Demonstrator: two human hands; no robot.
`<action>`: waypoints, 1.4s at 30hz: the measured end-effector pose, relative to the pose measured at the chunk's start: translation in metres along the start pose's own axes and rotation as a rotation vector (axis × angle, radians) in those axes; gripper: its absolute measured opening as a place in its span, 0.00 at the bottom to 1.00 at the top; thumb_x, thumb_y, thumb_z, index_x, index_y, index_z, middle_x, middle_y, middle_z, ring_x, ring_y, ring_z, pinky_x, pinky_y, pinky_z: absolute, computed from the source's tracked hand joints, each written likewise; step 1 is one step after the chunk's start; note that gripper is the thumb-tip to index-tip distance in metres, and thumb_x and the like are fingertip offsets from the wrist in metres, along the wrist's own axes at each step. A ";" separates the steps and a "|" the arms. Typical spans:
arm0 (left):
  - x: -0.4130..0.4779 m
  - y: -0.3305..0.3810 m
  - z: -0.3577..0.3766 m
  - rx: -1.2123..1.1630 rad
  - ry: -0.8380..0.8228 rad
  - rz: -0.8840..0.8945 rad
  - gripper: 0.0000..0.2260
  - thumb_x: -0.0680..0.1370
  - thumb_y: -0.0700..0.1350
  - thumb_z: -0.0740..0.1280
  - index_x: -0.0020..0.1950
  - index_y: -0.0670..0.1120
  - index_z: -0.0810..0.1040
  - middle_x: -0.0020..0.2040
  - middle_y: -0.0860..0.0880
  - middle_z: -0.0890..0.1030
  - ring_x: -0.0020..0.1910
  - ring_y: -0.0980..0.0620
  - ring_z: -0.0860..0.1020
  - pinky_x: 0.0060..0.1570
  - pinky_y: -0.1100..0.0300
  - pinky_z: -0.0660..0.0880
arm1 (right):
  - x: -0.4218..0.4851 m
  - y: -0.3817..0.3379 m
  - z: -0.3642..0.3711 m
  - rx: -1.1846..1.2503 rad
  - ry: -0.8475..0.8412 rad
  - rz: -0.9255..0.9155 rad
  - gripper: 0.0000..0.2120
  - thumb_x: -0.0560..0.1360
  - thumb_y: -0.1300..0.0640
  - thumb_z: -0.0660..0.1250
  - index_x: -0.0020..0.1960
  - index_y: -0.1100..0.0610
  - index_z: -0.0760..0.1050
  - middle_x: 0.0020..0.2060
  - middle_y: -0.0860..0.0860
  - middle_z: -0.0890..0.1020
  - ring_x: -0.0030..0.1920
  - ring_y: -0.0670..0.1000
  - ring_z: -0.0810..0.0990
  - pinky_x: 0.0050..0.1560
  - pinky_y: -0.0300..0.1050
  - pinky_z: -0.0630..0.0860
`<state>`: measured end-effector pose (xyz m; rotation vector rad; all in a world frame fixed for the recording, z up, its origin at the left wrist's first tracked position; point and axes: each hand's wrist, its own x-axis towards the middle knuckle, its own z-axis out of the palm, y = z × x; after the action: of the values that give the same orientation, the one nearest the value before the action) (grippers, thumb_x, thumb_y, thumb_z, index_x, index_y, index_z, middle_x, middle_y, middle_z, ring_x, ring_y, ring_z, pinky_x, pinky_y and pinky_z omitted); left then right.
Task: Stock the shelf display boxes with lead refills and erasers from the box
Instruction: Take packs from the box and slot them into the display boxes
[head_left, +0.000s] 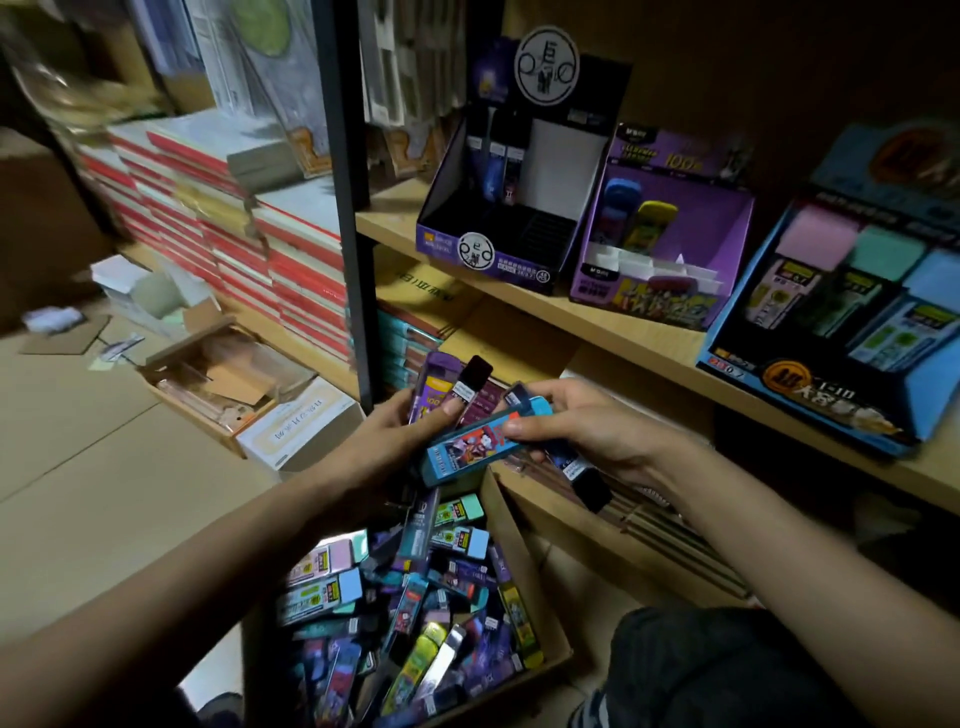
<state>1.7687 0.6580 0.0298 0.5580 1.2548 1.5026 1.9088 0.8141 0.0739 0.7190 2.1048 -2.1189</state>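
At centre frame the left hand (405, 431) grips a fan of purple and dark lead refill cases (441, 387). The right hand (587, 426) pinches a teal cartoon-print case (483, 441) with a dark case (589, 483) under it, above the full cardboard box (524, 561) at bottom centre. With so many slick cases held, I reckon either hand could let one slip to the floor before reaching the display boxes (644, 299) at upper right.
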 end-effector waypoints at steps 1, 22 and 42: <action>0.000 0.004 0.002 0.002 -0.006 0.002 0.18 0.73 0.50 0.68 0.61 0.46 0.73 0.43 0.47 0.85 0.38 0.52 0.83 0.31 0.63 0.77 | 0.002 -0.004 0.001 -0.001 0.000 -0.011 0.11 0.72 0.62 0.69 0.53 0.61 0.76 0.44 0.56 0.82 0.44 0.55 0.74 0.32 0.32 0.74; 0.035 0.036 0.011 -0.018 0.188 0.231 0.19 0.72 0.40 0.70 0.61 0.40 0.72 0.45 0.46 0.83 0.38 0.54 0.83 0.31 0.64 0.77 | 0.009 -0.035 -0.035 0.051 0.291 -0.253 0.15 0.76 0.71 0.61 0.60 0.59 0.71 0.48 0.55 0.83 0.46 0.49 0.83 0.45 0.37 0.77; 0.033 0.040 0.030 -0.008 0.100 0.240 0.19 0.65 0.44 0.71 0.54 0.43 0.74 0.41 0.49 0.85 0.38 0.53 0.84 0.32 0.64 0.77 | -0.007 -0.025 -0.033 -0.164 0.234 -0.057 0.17 0.66 0.49 0.72 0.47 0.58 0.71 0.30 0.53 0.82 0.22 0.45 0.70 0.22 0.33 0.65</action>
<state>1.7663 0.7044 0.0672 0.6532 1.2933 1.7528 1.9149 0.8449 0.1018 0.9367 2.4098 -1.9421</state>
